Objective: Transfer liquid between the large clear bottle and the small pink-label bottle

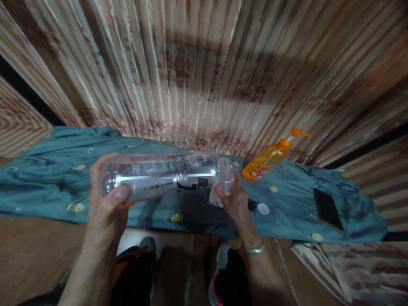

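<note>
Clear bottle (168, 176), 1, in 2 hands (106, 202) (236, 197), 1 pump bottle (269, 158)

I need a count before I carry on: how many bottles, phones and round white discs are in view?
Bottles: 2 (clear bottle, orange pump bottle)
Phone: 1
Round white disc: 1
Total: 4
</note>
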A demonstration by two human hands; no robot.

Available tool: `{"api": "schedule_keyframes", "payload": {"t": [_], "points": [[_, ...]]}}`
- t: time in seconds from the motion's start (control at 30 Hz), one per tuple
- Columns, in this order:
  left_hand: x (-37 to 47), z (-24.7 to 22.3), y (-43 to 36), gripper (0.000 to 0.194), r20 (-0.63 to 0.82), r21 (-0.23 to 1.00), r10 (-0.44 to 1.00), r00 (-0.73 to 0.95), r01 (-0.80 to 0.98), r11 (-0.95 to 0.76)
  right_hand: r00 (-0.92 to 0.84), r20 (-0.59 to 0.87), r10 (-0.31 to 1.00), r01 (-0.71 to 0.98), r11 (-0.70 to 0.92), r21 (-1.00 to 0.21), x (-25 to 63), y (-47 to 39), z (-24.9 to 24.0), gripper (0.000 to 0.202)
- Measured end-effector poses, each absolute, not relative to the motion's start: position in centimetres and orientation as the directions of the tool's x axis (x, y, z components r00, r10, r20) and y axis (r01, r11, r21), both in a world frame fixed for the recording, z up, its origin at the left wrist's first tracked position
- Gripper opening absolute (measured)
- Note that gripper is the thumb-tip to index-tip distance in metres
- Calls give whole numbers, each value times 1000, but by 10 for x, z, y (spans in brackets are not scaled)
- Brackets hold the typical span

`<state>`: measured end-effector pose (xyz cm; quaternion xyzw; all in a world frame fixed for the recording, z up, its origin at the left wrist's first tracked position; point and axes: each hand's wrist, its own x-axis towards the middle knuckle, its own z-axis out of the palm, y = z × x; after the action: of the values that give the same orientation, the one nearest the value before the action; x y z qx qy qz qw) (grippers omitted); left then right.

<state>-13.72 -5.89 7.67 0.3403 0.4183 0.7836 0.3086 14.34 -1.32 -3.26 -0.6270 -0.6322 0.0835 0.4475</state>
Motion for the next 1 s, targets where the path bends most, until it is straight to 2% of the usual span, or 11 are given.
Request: {"api": "schedule_keyframes", "payload": {"t": [0.37, 0.77, 1.0], "points": [[-136, 80, -60, 73, 211, 881, 773, -599, -226, -415, 202, 456, 867, 692, 203, -693, 142, -13, -32, 64], [-137, 75, -58, 70, 287, 860, 771, -568, -202, -468, 193, 453, 870, 714, 192, -673, 142, -13, -31, 64], [-138, 77, -58, 73, 237, 875, 776, -584, -219, -432, 182, 460, 869, 724, 198, -660, 142, -15, -30, 60]]}}
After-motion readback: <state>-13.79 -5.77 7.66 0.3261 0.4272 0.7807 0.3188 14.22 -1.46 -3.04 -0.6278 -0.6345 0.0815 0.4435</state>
